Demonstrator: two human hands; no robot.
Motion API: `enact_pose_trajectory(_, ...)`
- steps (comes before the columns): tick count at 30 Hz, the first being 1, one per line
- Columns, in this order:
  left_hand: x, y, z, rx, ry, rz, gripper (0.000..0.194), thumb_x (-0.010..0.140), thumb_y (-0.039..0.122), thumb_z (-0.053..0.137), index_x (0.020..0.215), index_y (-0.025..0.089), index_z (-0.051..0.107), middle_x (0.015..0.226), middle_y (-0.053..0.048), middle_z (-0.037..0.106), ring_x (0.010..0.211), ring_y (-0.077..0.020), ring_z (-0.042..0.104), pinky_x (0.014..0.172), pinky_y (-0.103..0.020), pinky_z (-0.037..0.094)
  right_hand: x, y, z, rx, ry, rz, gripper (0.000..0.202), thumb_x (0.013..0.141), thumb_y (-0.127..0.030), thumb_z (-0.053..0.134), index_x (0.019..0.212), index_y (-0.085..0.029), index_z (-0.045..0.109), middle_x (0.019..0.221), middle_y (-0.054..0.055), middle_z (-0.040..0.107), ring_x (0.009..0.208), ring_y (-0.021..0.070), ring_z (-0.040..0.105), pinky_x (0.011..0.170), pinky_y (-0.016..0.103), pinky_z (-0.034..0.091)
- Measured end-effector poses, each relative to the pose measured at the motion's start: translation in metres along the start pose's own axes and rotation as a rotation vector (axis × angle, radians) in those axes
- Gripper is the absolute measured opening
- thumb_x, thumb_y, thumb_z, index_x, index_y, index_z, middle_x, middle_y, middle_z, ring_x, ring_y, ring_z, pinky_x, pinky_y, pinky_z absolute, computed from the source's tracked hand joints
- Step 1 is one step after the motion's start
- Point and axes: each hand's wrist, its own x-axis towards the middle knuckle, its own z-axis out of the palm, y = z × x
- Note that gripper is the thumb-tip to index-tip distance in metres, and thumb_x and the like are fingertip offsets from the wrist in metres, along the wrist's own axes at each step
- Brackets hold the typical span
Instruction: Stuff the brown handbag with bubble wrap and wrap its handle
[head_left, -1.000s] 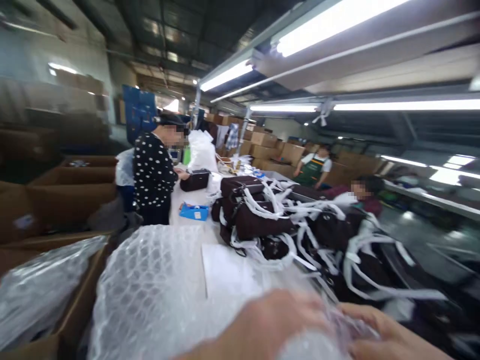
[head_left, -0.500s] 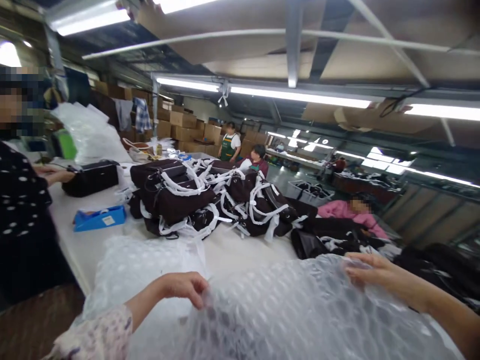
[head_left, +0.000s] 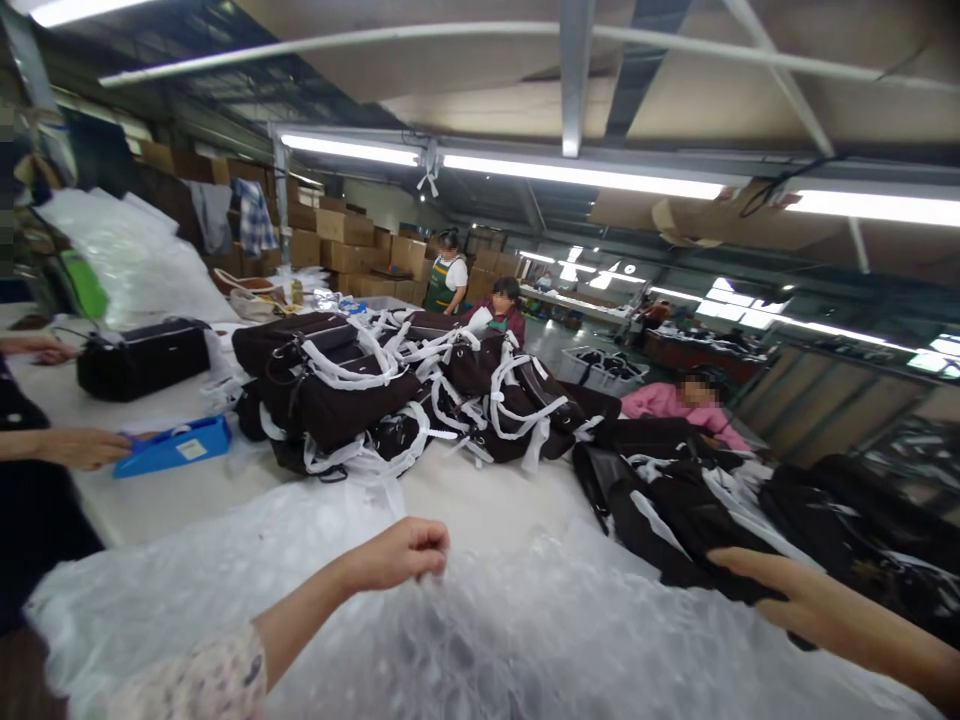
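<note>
L hand (head_left: 412, 552) pinches clear, dimpled bubble wrap (head_left: 495, 640), grip closed; R hand (head_left: 795, 598), grip part-open, by soft blk bags (head_left: 675, 495) on pale bench (head_left: 480, 505).

No wording can be read. A white rectangular label (head_left: 191, 449) on the blue open-topped box (head_left: 161, 453) at nine o'clock and small marks on a green apron (head_left: 436, 288) near eleven are too blurred.
</note>
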Motion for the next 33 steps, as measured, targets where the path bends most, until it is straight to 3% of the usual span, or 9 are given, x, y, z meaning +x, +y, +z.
enact_pose_trajectory(4, 0.018, 0.037, 0.036, 0.102, -0.034, 0.124, 0.003, 0.071, 0.016, 0.057, 0.072, 0.018, 0.06, 0.064, 0.005, 0.056, 0.062, -0.0104, 0.046, 0.059, -0.022, 0.034, -0.002, -0.106, 0.045, 0.053, -0.088, -0.243, 0.09, 0.084, -0.056, 0.058, 0.158, -0.026, 0.017, 0.153, 0.012, 0.046, 0.141, 0.0314, 0.04, 0.119, 0.05, 0.023)
enact_pose_trajectory(7, 0.026, 0.048, 0.036, 0.137, -0.164, 0.105, 0.005, 0.072, 0.02, 0.066, 0.076, 0.019, 0.063, 0.067, 0.005, 0.061, 0.063, -0.0113, 0.051, 0.06, -0.022, 0.036, -0.002, -0.159, 0.083, 0.014, -0.352, -0.355, 0.058, 0.078, -0.04, 0.064, 0.132, -0.019, 0.058, 0.1, 0.009, 0.073, 0.098, 0.0274, 0.067, 0.093, 0.038, 0.049)
enact_pose_trajectory(10, 0.02, 0.032, 0.003, 0.106, -0.351, -0.068, 0.026, 0.061, 0.034, 0.082, 0.076, 0.019, 0.068, 0.069, 0.003, 0.066, 0.065, -0.0142, 0.057, 0.062, -0.024, 0.043, 0.0, -0.158, 0.087, -0.038, -0.468, -0.312, 0.021, 0.085, -0.034, 0.05, 0.082, -0.019, 0.063, 0.063, -0.001, 0.052, 0.055, 0.0147, 0.053, 0.054, 0.024, 0.044)
enact_pose_trajectory(16, -0.013, -0.009, -0.055, -0.003, -0.236, -0.113, 0.029, 0.06, 0.043, 0.08, 0.07, 0.018, 0.068, 0.067, 0.001, 0.066, 0.063, -0.0136, 0.058, 0.064, -0.024, 0.048, 0.009, -0.106, 0.056, 0.0, -0.439, -0.209, 0.037, 0.089, -0.053, 0.048, 0.072, -0.021, 0.045, 0.069, -0.002, 0.037, 0.061, 0.0135, 0.044, 0.048, 0.021, 0.039)
enact_pose_trajectory(21, -0.021, 0.0, -0.049, 0.022, -0.2, -0.074, 0.014, 0.066, 0.029, 0.069, 0.073, 0.017, 0.068, 0.064, 0.002, 0.063, 0.057, -0.0098, 0.051, 0.056, -0.02, 0.04, 0.014, -0.11, 0.068, -0.03, -0.455, -0.216, 0.029, 0.084, -0.048, 0.056, 0.075, -0.021, 0.056, 0.067, -0.001, 0.05, 0.064, 0.0173, 0.052, 0.058, 0.028, 0.044)
enact_pose_trajectory(23, -0.021, 0.008, -0.044, 0.038, -0.212, -0.06, 0.012, 0.066, 0.027, 0.067, 0.073, 0.017, 0.068, 0.063, 0.003, 0.062, 0.058, -0.01, 0.05, 0.056, -0.021, 0.04, 0.015, -0.123, 0.072, -0.03, -0.415, -0.258, 0.034, 0.088, -0.053, 0.054, 0.096, -0.022, 0.067, 0.083, 0.004, 0.064, 0.08, 0.0226, 0.06, 0.076, 0.035, 0.049)
enact_pose_trajectory(28, -0.017, 0.03, -0.027, 0.087, -0.201, -0.015, 0.01, 0.067, 0.026, 0.063, 0.072, 0.017, 0.065, 0.062, 0.004, 0.059, 0.058, -0.0102, 0.047, 0.054, -0.021, 0.035, 0.018, -0.178, 0.097, 0.107, -0.433, -0.292, 0.074, 0.088, -0.063, 0.053, 0.147, -0.02, 0.042, 0.129, 0.014, 0.063, 0.116, 0.0294, 0.058, 0.101, 0.043, 0.043)
enact_pose_trajectory(31, -0.016, 0.042, -0.019, 0.137, -0.214, 0.01, 0.009, 0.066, 0.024, 0.064, 0.073, 0.017, 0.064, 0.063, 0.005, 0.058, 0.062, -0.0104, 0.047, 0.056, -0.021, 0.035, 0.025, -0.204, 0.119, 0.077, -0.488, -0.381, 0.039, 0.083, -0.039, 0.06, 0.113, -0.015, 0.068, 0.093, 0.007, 0.071, 0.086, 0.0229, 0.063, 0.079, 0.034, 0.048)
enact_pose_trajectory(33, -0.017, 0.047, -0.02, 0.168, -0.221, 0.0, 0.009, 0.066, 0.023, 0.064, 0.073, 0.017, 0.064, 0.063, 0.005, 0.058, 0.061, -0.0107, 0.047, 0.055, -0.021, 0.035, 0.03, -0.208, 0.129, 0.106, -0.585, -0.367, 0.012, 0.073, -0.024, 0.061, 0.078, -0.015, 0.066, 0.068, 0.0, 0.063, 0.065, 0.0164, 0.058, 0.063, 0.028, 0.045)
